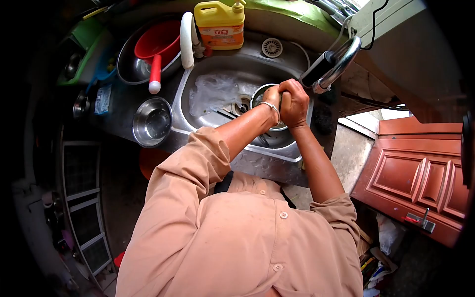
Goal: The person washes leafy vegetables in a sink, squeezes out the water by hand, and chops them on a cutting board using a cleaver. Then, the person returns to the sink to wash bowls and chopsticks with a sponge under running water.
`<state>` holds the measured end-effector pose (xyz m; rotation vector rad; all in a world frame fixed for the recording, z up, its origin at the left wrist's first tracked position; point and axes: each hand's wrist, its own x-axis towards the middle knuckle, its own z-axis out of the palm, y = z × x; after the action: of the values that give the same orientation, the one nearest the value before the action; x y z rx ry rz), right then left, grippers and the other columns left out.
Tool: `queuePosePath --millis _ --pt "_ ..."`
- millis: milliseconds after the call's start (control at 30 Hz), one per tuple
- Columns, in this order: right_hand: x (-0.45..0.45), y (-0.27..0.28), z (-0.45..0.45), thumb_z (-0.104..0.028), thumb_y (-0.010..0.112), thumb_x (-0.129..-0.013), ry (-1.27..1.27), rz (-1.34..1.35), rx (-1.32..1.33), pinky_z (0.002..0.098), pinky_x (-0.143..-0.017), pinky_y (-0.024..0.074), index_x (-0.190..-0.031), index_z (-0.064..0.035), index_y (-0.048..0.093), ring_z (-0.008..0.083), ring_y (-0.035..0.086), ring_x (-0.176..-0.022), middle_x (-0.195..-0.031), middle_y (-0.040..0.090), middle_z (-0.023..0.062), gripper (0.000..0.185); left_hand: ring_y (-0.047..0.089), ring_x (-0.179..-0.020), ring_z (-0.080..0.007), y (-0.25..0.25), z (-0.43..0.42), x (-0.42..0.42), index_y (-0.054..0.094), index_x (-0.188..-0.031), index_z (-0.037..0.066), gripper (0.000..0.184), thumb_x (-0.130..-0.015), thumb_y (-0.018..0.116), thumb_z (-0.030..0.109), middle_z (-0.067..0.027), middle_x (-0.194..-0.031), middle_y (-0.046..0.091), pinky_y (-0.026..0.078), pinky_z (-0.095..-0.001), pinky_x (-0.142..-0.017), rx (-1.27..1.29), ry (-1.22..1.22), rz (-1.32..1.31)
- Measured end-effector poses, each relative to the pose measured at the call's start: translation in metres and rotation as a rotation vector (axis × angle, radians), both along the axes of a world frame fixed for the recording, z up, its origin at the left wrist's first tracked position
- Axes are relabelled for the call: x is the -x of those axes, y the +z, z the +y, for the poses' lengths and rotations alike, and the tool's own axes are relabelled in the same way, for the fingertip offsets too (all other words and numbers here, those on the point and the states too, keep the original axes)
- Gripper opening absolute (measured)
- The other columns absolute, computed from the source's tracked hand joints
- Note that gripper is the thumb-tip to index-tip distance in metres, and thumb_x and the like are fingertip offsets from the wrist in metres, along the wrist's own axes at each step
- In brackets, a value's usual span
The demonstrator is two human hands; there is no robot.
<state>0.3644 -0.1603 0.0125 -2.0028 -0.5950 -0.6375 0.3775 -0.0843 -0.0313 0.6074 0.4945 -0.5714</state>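
My left hand [271,96], with a pale bracelet at the wrist, is closed and pressed against my right hand [293,101]. The right hand is closed too, its fingers curled. Whatever lies between them is hidden. Both are over a round metal bowl [254,93] in the right part of the steel sink [181,110]; the hands and forearms cover most of the bowl. A crumpled clear plastic bag [210,91] lies in the sink's left part. Thin dark utensils [224,114] rest near the drain [240,106].
A white curved spout [187,42] and a yellow detergent jug [220,29] stand behind the sink. To the left are a red dipper [157,42] in a large metal basin [127,62] and a small steel bowl [152,122]. A chrome faucet [341,64] rises at right.
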Motion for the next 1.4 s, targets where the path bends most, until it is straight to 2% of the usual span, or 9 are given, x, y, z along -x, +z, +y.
queuePosePath --millis 133,233,300,367,467,567,833,1033,1400 --pt "-0.019 -0.035 -0.022 -0.013 0.038 -0.084 0.024 0.745 -0.908 0.0301 -0.076 0.047 -0.088 -0.0023 0.056 0.0216 0.059 -0.078 -0.081 0.059 0.0084 0.021 0.055 -0.106 -0.0228 0.038 0.016 0.008 0.049 -0.118 0.005 0.075 -0.087 0.026 0.069 -0.0102 -0.115 0.057 0.043 -0.0449 -0.091 0.01 -0.18 -0.129" --pt "-0.015 -0.019 -0.021 -0.02 0.039 -0.09 0.346 0.835 -1.422 0.033 -0.085 0.0477 -0.103 -0.0047 0.052 0.0237 0.061 -0.089 -0.092 0.061 0.0125 0.024 0.044 -0.12 -0.0225 0.034 0.034 0.013 0.045 -0.125 0.006 0.082 -0.082 0.032 0.075 -0.0102 -0.13 0.047 0.035 -0.0424 -0.1 -0.199 -0.175 -0.148" --pt "-0.007 0.001 -0.001 -0.022 0.041 -0.091 0.296 0.879 -1.29 0.0291 -0.082 0.0461 -0.093 -0.0045 0.058 0.0205 0.06 -0.083 -0.087 0.062 0.01 0.024 0.049 -0.115 -0.0228 0.026 0.031 0.018 0.05 -0.122 0.012 0.072 -0.083 0.037 0.071 -0.0083 -0.123 0.053 0.038 -0.0423 -0.097 0.014 0.032 -0.056" --pt "-0.01 -0.038 0.004 -0.02 0.041 -0.093 0.07 0.655 -0.577 0.0276 -0.083 0.0428 -0.105 -0.0027 0.06 0.0151 0.056 -0.089 -0.099 0.061 0.0075 0.028 0.06 -0.096 -0.0236 0.003 0.032 0.02 0.057 -0.109 0.013 0.054 -0.089 0.04 0.059 -0.007 -0.103 0.063 0.046 -0.0412 -0.088 0.506 0.14 -0.124" --pt "0.008 -0.002 0.009 -0.024 0.043 -0.095 0.161 0.504 -0.487 0.0299 -0.085 0.0424 -0.103 -0.0026 0.06 0.0164 0.056 -0.093 -0.102 0.06 0.0098 0.029 0.061 -0.095 -0.0226 -0.005 0.041 0.02 0.057 -0.108 0.01 0.046 -0.093 0.039 0.049 -0.0084 -0.104 0.063 0.048 -0.0383 -0.087 0.268 0.127 -0.123" --pt "0.017 0.025 0.012 -0.029 0.056 -0.086 0.152 -0.069 0.411 0.0376 -0.091 0.0423 -0.098 -0.0047 0.058 0.0299 0.057 -0.1 -0.104 0.06 0.0144 0.027 0.056 -0.103 -0.0199 0.005 0.045 0.025 0.056 -0.108 0.011 0.049 -0.092 0.037 0.053 -0.0057 -0.109 0.059 0.045 -0.0365 -0.092 0.583 0.1 -0.219" --pt "0.013 0.028 0.019 -0.015 0.058 -0.073 0.088 -0.244 0.341 0.04 -0.068 0.045 -0.081 -0.005 0.052 0.0319 0.054 -0.072 -0.076 0.052 0.0132 0.014 0.057 -0.094 -0.0183 0.046 0.043 0.025 0.058 -0.092 0.013 0.041 -0.095 0.033 0.045 -0.0049 -0.095 0.06 0.044 -0.0299 -0.087 0.274 -0.012 -0.166" --pt "0.008 0.044 0.017 -0.006 0.05 -0.07 0.099 -0.223 0.301 0.0392 -0.067 0.0463 -0.079 -0.003 0.052 0.0333 0.055 -0.072 -0.078 0.054 0.0145 0.009 0.057 -0.084 -0.0173 0.018 0.029 -0.004 0.055 -0.079 0.014 0.024 -0.089 0.038 0.029 -0.0049 -0.087 0.059 0.046 -0.0298 -0.079 0.492 0.011 -0.307" --pt "0.005 0.048 0.014 -0.006 0.049 -0.07 0.057 -0.218 0.231 0.0386 -0.065 0.0457 -0.073 -0.0028 0.051 0.033 0.055 -0.069 -0.073 0.053 0.0142 0.005 0.058 -0.079 -0.0177 0.028 0.022 -0.004 0.058 -0.081 0.013 0.023 -0.086 0.045 0.032 -0.0055 -0.084 0.06 0.048 -0.0305 -0.07 0.288 0.022 -0.132"
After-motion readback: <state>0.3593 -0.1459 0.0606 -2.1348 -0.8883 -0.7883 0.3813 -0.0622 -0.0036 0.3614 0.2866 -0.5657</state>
